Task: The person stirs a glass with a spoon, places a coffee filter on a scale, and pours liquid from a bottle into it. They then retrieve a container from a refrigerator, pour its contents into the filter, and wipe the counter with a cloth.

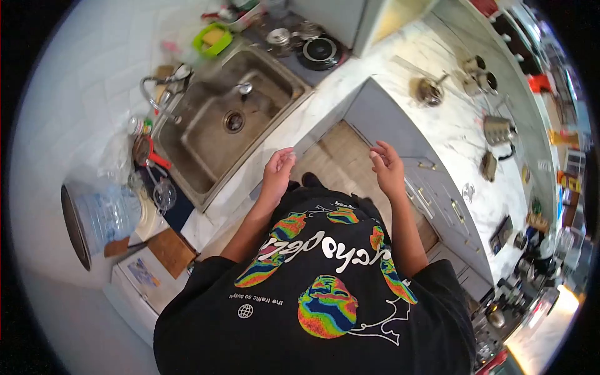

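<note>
marble-patterned counter [459, 128] curves down the frame's right, grey cabinet fronts [405, 132] below, beside the right hand [389, 167]; steel sink [206, 144] upper left, nearest the left hand [279, 167]. both hands, mid-frame, half open, empty, fingers loosely curled, raised well apart.

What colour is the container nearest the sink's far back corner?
The container is bright lime green, clearest in the head view.

Green tub [215, 50] up top L, yellow block [213, 35] sitting in it! Black round lid [319, 52] nr top ctr, big clear water jug [112, 212] far L, brown board [164, 252] nr it, and upper R, 1 metal pot [430, 92] nr 2 cups [487, 82]!
</note>
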A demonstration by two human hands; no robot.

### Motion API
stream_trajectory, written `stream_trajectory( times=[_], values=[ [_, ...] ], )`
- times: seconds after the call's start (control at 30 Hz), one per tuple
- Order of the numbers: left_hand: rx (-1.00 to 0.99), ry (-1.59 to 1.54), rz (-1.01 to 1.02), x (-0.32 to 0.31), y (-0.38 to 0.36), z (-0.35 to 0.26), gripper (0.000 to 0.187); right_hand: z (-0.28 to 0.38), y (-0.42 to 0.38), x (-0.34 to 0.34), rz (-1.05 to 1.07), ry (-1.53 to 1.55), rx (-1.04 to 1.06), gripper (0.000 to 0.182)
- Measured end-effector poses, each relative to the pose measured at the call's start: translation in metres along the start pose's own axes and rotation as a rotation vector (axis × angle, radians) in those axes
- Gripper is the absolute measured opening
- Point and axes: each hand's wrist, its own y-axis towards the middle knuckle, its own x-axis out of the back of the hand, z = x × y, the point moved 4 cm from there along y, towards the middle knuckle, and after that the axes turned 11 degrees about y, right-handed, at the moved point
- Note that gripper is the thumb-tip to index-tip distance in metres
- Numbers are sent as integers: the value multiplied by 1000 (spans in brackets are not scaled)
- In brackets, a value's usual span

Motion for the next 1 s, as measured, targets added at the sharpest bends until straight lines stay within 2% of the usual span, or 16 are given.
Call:
stream_trajectory(
  times=[0.13, 0.23, 0.43, 0.53, 0.67, 0.8, 1.0],
  values=[
    [-41, -71, 62, -58, -1, -30, 33, -4, -27, 61, -110, 57, 20, 44],
    [-105, 82, 192, -105, -10, -36, 39, -9, -59, 116, -200, 57, 42, 43],
    [-144, 187, 390, -206, -47, -48, 39, -57, -125, 220, -367, 120, 41, 40],
    [-107, 138, 408, -257, -73, -58, 36, -75, -156, 255, -410, 193, 38, 41],
    [-116, 220, 504, -320, -97, -53, 37, -90, -186, 293, -440, 197, 40, 43],
    [-152, 303, 606, -363, -115, -48, 39, -89, -193, 321, -494, 128, 93, 44],
    [-99, 302, 583, -384, -110, -52, 37, -90, -140, 368, -625, -471, 228, 53]
  ],
)
